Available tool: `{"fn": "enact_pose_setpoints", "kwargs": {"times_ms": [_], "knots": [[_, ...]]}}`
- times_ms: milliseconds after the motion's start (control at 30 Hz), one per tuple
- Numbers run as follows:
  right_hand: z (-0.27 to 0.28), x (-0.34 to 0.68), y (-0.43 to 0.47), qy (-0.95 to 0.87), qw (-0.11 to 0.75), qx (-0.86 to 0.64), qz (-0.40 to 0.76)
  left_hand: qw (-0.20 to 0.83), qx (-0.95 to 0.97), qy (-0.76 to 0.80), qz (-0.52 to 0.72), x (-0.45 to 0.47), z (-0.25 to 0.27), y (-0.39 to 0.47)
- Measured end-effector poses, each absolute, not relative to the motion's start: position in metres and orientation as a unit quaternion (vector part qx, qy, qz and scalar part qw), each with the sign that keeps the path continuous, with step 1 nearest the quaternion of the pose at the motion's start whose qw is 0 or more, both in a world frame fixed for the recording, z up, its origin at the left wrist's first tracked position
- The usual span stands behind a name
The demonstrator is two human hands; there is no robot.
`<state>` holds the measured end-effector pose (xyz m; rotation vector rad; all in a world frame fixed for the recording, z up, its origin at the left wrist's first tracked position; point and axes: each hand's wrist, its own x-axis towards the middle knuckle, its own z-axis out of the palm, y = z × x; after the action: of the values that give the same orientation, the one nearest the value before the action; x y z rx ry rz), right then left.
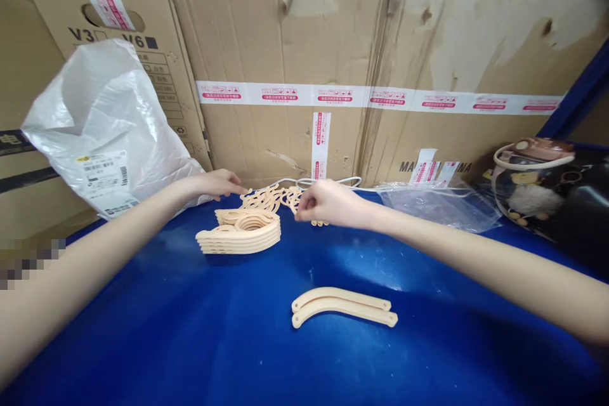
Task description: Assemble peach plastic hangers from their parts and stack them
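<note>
Both my arms reach far across a blue table [228,336]. A flat beige openwork piece [273,198] lies at the table's back edge. My left hand [219,183] rests fingers down on its left end. My right hand [325,204] is closed in a pinch on its right end. Just in front of the left hand sits a stack of beige curved flat parts [242,233]. Two beige curved strips [343,306] lie side by side nearer to me, in the middle of the table.
Taped cardboard boxes [333,44] wall off the back. A white plastic bag [102,130] with a label leans at the left. A clear plastic bag [435,204] and a white cord lie at the back right, with a dark patterned bag [547,187] at the far right.
</note>
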<state>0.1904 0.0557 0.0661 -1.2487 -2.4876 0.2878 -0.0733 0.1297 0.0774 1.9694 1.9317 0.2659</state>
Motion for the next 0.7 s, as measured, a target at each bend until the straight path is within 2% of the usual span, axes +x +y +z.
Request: {"fn": "enact_pose_setpoints", "kwargs": {"times_ms": [133,267,700], "knots": [[0.049,0.192,0.017,-0.903,0.120,-0.380,0.158,0.245,0.677,0.688,0.091,-0.072,0.059,0.148],[0.039,0.192,0.000,-0.899,0.095,-0.388,0.178,0.270,0.656,0.698,0.097,-0.071,0.052,0.154],[0.023,0.191,-0.002,-0.890,0.153,-0.379,0.202,0.299,0.593,0.745,0.065,-0.059,0.052,0.162]]}}
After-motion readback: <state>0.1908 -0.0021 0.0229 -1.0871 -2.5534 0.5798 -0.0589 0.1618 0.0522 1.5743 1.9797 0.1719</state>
